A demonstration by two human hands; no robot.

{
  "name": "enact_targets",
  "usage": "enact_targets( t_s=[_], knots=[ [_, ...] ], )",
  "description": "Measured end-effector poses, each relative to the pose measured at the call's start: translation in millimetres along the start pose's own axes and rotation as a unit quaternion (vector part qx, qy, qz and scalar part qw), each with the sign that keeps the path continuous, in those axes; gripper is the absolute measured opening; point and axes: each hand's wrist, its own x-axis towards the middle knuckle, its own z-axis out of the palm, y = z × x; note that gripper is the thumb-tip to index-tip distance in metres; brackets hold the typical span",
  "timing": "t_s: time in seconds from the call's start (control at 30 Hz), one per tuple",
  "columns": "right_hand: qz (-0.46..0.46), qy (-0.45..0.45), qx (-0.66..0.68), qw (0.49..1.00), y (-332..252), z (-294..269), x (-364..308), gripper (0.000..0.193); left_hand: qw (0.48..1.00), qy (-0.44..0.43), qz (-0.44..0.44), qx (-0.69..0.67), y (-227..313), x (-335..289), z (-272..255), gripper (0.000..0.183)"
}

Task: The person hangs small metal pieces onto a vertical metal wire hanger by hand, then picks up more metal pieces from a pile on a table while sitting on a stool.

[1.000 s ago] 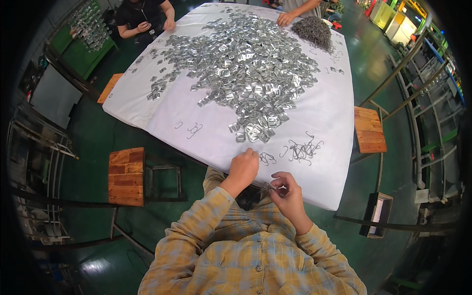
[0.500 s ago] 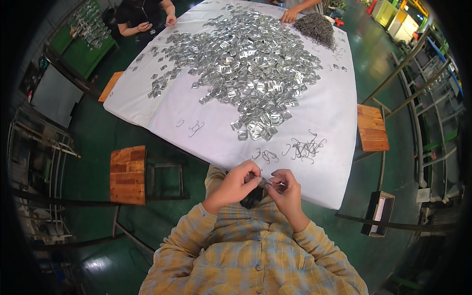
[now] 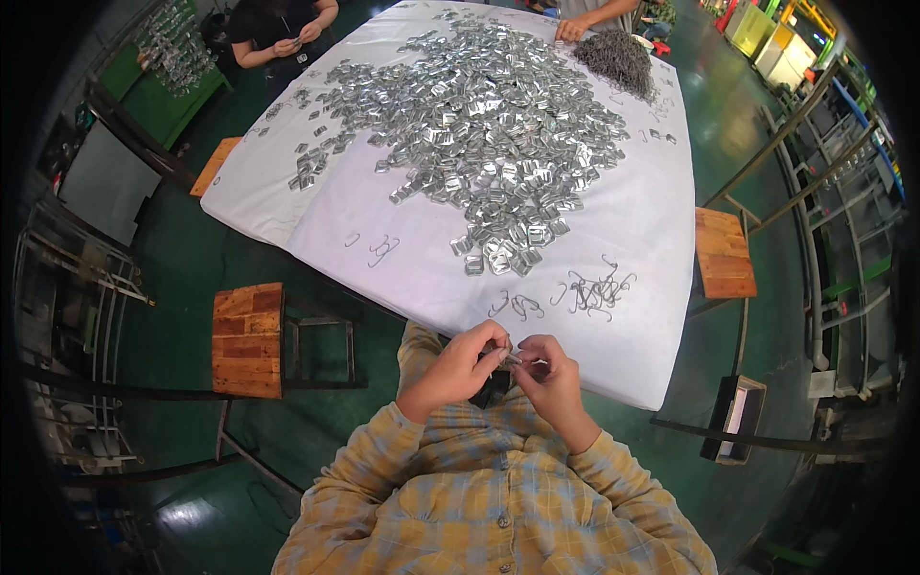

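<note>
Just beyond the near table edge, over my lap, my left hand [image 3: 452, 371] and my right hand [image 3: 554, 381] meet fingertip to fingertip. Both pinch a small metal piece [image 3: 513, 359]; its outline is mostly hidden by the fingers, so its exact kind is unclear. Closest to my hands on the white-covered table [image 3: 402, 225] lie a few bent wire hooks [image 3: 517, 305], with a larger tangle of wire hooks [image 3: 596, 292] to their right. Farther off spreads a big heap of shiny, squarish metal buckles [image 3: 498, 125].
A dark heap of wire hooks [image 3: 616, 59] sits at the far right. Across the table are one person's hands [image 3: 292, 44] and another person's hand [image 3: 573, 29]. Wooden stools flank the table, left [image 3: 247, 340] and right [image 3: 724, 254]. An open box [image 3: 736, 420] stands at right.
My fingers have shifted slightly around the small metal piece, and my right hand has moved a little left. At the far left, the other person's hands have come together.
</note>
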Motion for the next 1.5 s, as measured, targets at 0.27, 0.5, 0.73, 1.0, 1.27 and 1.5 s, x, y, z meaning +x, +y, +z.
enact_targets(
  t_s=[0.27,0.5,0.73,1.0,1.27,1.5],
  knots=[
    [-0.117,0.050,-0.147,0.981,23.2,-21.4,56.8,0.027,0.998,0.028,-0.022,0.058,10.9,-13.8,3.3,0.008],
    [-0.170,0.116,-0.366,0.908,58.0,-9.8,138.6,0.022,0.996,0.028,0.021,0.081,11.7,-14.9,8.2,0.008],
    [-0.071,0.068,-0.094,0.991,40.6,-22.9,136.1,0.012,0.993,0.050,0.042,0.094,5.5,-11.5,6.8,0.008],
    [0.101,-0.148,0.113,0.977,-6.5,-27.1,59.6,0.011,0.971,0.092,0.090,0.201,6.2,-2.6,10.6,0.011],
    [0.100,-0.108,0.064,0.987,-6.2,-23.0,34.8,0.011,0.949,0.082,0.083,0.294,8.5,-8.5,15.0,0.015],
    [-0.005,-0.025,-0.086,0.996,3.5,-15.4,8.5,0.012,0.983,0.021,0.046,0.177,-21.6,7.2,-2.7,0.007]
  ],
)
